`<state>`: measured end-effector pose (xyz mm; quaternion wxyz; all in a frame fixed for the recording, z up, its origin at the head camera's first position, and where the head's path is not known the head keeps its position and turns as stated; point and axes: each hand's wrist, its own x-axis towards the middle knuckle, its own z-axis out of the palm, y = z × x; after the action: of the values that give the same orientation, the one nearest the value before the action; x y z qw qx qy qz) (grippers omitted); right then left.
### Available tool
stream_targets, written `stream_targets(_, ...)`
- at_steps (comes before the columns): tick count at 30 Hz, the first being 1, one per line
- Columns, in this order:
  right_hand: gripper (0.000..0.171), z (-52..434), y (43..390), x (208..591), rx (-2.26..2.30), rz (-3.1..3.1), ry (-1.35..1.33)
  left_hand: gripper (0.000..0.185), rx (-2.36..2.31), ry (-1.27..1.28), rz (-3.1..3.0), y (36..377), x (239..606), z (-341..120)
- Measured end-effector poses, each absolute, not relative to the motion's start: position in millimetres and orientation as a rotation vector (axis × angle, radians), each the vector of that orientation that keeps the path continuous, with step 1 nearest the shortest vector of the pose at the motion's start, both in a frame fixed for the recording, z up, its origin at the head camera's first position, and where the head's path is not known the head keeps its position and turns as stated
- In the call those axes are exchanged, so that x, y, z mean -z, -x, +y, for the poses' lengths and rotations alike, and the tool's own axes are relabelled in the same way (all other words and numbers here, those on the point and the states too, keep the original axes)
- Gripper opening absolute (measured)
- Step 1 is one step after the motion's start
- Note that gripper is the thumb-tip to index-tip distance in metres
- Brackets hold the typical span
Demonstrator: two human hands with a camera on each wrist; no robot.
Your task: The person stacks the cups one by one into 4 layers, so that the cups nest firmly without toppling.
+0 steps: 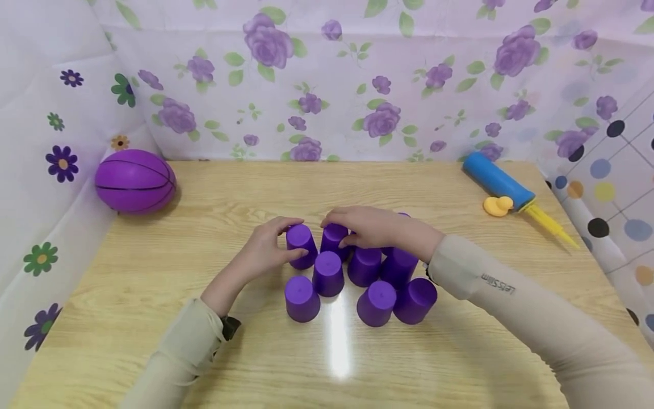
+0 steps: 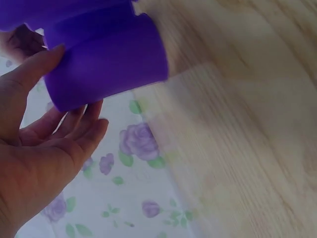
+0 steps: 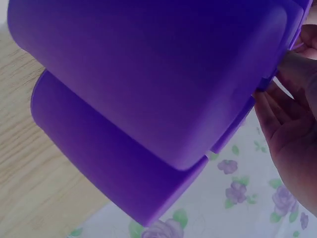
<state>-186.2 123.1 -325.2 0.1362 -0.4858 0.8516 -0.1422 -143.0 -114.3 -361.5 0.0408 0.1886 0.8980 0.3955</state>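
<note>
Several purple plastic cups stand upside down in a loose cluster on the wooden table. At its left back edge, my left hand (image 1: 259, 250) grips one purple cup (image 1: 300, 238), thumb on the near side and fingers round the far side; the left wrist view shows this cup (image 2: 109, 69) from its side. Just to the right, my right hand (image 1: 375, 226) holds another purple cup (image 1: 333, 237) between thumb and fingers. My right forearm passes over the cups behind and partly hides them. Close by stand a middle cup (image 1: 328, 274) and a front left cup (image 1: 302, 298).
A purple ball (image 1: 135, 182) sits at the table's back left corner. At the back right lie a blue and yellow hand pump (image 1: 499, 180) and a small yellow rubber duck (image 1: 497, 206). Flowered cloth (image 1: 317, 79) hangs behind the table (image 1: 245, 363).
</note>
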Motion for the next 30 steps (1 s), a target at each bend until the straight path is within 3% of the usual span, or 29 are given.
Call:
stream_targets(19, 0.047, 113, 198, 320, 0.336, 2.420, 1.395, 0.060, -1.271, -0.422, 2.845, 202, 334, -108)
stream_targets(30, 0.046, 114, 199, 320, 0.350, 2.412, 1.395, 0.056, -1.269, -0.349, 2.807, 234, 349, -90)
